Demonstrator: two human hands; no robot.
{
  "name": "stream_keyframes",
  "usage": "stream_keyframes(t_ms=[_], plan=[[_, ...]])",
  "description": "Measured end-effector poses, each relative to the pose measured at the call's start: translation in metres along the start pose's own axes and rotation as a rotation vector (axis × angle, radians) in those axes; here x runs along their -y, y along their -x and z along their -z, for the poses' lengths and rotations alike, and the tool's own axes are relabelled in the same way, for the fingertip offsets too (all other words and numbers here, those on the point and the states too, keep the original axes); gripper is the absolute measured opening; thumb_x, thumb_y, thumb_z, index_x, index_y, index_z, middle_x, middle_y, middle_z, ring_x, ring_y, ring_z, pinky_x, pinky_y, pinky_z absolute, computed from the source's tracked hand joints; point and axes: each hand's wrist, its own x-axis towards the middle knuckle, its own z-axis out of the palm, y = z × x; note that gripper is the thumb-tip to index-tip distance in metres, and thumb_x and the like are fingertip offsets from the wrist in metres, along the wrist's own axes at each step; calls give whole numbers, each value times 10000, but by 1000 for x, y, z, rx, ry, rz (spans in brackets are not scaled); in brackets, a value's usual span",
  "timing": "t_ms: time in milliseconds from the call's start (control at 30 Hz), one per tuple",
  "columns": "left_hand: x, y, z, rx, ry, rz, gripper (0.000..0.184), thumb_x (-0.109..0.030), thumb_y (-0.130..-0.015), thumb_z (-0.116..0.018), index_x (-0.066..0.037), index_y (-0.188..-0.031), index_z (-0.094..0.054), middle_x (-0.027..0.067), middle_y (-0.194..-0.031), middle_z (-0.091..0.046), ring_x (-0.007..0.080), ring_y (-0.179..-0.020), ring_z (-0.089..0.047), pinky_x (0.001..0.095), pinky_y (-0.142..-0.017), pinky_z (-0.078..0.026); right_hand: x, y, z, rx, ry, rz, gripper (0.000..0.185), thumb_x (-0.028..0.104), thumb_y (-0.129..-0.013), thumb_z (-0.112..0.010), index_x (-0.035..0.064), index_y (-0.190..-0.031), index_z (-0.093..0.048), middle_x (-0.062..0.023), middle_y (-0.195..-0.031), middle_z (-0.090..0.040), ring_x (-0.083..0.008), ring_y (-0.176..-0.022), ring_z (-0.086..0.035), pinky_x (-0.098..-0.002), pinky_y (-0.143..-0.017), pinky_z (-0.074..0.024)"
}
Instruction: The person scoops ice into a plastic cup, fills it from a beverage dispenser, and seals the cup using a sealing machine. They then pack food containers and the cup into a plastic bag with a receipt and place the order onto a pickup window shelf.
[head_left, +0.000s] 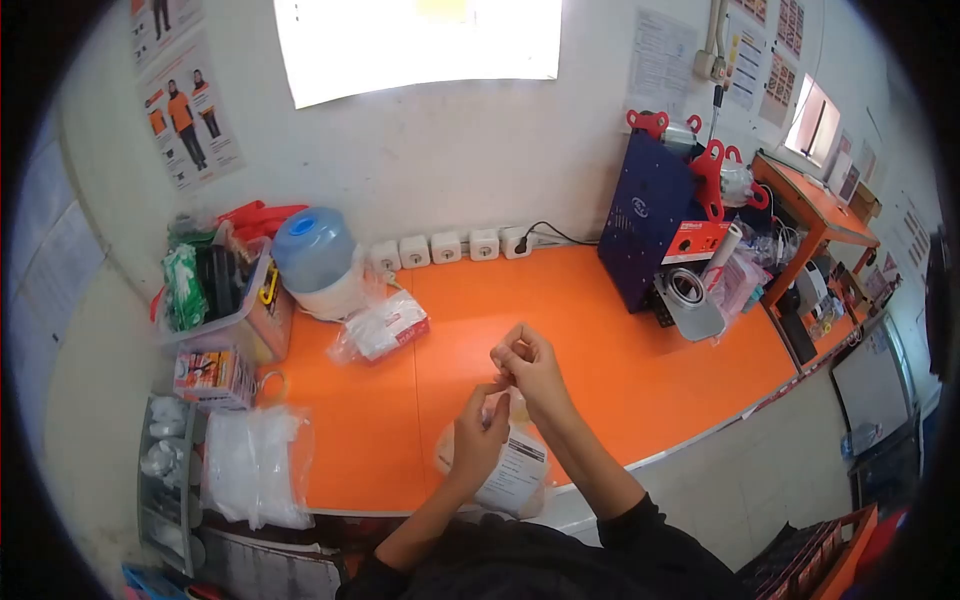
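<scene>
At the front edge of the orange table, a clear plastic bag [541,502] has a printed paper slip [516,472] on it. My left hand [480,437] is closed at the gathered top of this bag, thumb and fingers pinched together. Just above and to the right, my right hand [532,368] is also closed in a pinch, its fingertips almost meeting those of the left. What sits between the right fingertips is too small to make out. My left hand and wrist cover part of the bag.
A white and red packet [397,325] in plastic lies beyond my hands, near a blue-topped water jug [312,245]. On the left are a filled plastic bin [262,325] and a stack of clear bags [258,465]. A dark blue machine [640,220] stands at right.
</scene>
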Motion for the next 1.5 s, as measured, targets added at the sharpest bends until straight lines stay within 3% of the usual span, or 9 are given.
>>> stream_keyframes(t_ms=[367, 433, 567, 800, 933, 1000, 1133, 1300, 1500], plan=[[41, -53, 41, -79, 51, 69, 228, -106, -902, -509, -53, -1109, -430, -5, -541, -460, 48, -461, -423, 206, -419, -322, -72, -35, 41, 23, 85, -80, 84, 165, -871, -561, 89, -906, -552, -7, -798, -576, -68, -735, -549, -200, -596, -441], [37, -60, 50, -83, 91, 126, 272, -77, -892, -517, -76, -1133, -390, 4, -641, -503, 39, -499, -438, 187, -427, -332, -91, -32, 63, -254, 254, -108, 105, 66, -862, -527, 48, -959, -560, -29, -793, -593, -108, -685, -563, -258, -617, -482], [33, -75, 68, -37, 16, 176, 355, -71, -878, -537, -76, -1184, -356, 13, -644, -520, 49, -513, -460, 202, -436, -348, -143, -18, 98, -156, 495, -46, 220, 16, -811, -521, 59, -1025, -557, -57, -897, -595, -131, -755, -573, -267, -621, -485], [41, -82, 104, 223, -150, 221, 669, -58, -800, -635, -86, -1318, -213, 166, -994, -555, 190, -884, -590, 278, -716, -488, -121, -74, 26, 264, 914, 360, 439, 59, -714, -601, 110, -1145, -530, -128, -1258, -441, -345, -1176, -380, -455, -980, -337], [44, -65, 132, 301, -325, 172, 705, -202, -745, -703, -46, -1297, -293, 222, -1126, -536, 341, -1036, -548, 411, -875, -424, -160, -109, 25, 424, 984, 503, 361, 88, -728, -604, 84, -1087, -567, -147, -1167, -526, -333, -1088, -484, -412, -930, -400], [56, -58, 139, 372, -428, 61, 653, -232, -734, -706, -39, -1255, -363, 206, -1145, -531, 341, -1081, -513, 432, -916, -382, -152, -108, 25, 327, 642, 183, 263, 59, -746, -557, 41, -1006, -594, -149, -972, -616, -316, -904, -591, -373, -816, -465], [59, -56, 138, 492, -785, -180, 490, -292, -745, -664, -34, -1135, -520, 173, -1185, -517, 319, -1194, -409, 459, -991, -267, -148, -92, 31, 67, 432, 227, 204, 21, -746, -515, 3, -937, -584, -141, -804, -630, -302, -723, -616, -350, -693, -485], [86, -68, 119, 480, -666, -334, 342, -238, -804, -566, -40, -1081, -540, 165, -1099, -545, 319, -1097, -464, 458, -932, -286, -50, -85, 19, 26, 1144, 765, 120, 13, -680, -529, 42, -791, -562, -122, -703, -593, -272, -638, -588, -334, -585, -450], [38, -130, 104, 246, -473, -315, 187, -151, -810, -524, -17, -940, -537, 181, -950, -530, 350, -937, -490, 438, -819, -358, 45, -121, 8, 31, 1425, 1066, 86, 101, -661, -591, 119, -724, -534, -48, -637, -549, -231, -585, -556, -351, -538, -423]])
